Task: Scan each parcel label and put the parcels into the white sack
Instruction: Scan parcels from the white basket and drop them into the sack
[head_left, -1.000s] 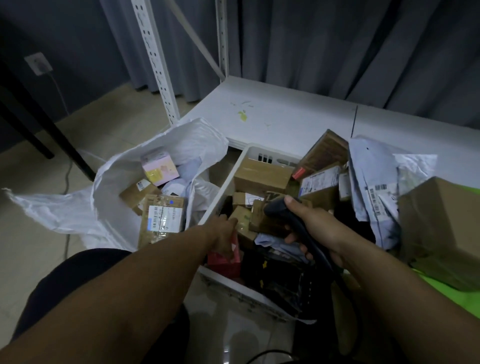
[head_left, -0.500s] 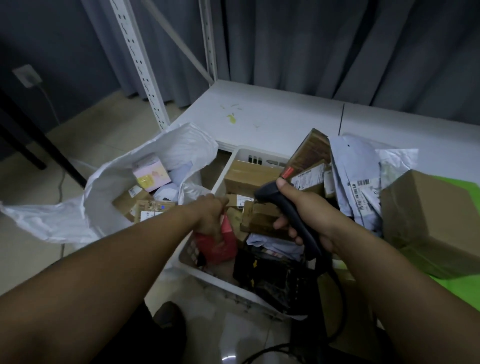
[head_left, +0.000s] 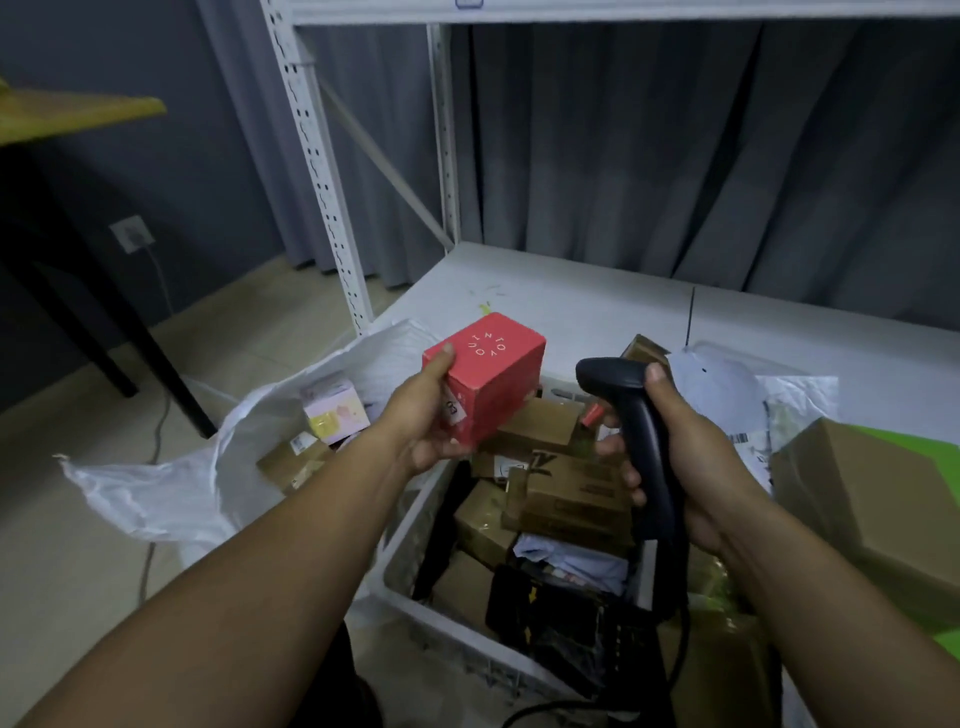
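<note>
One red cardboard cuboid (head_left: 491, 387), one black scanner (head_left: 643, 428)

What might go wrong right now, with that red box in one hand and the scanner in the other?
1. The small label on the red box sits right by the palm of the left hand, so the scanner in the right hand may misread it.
2. The box seems held over the crate, not the white sack; a slip would likely drop it among unscanned parcels.
3. The scanner's cable hangs by the crate and might snag.
</note>
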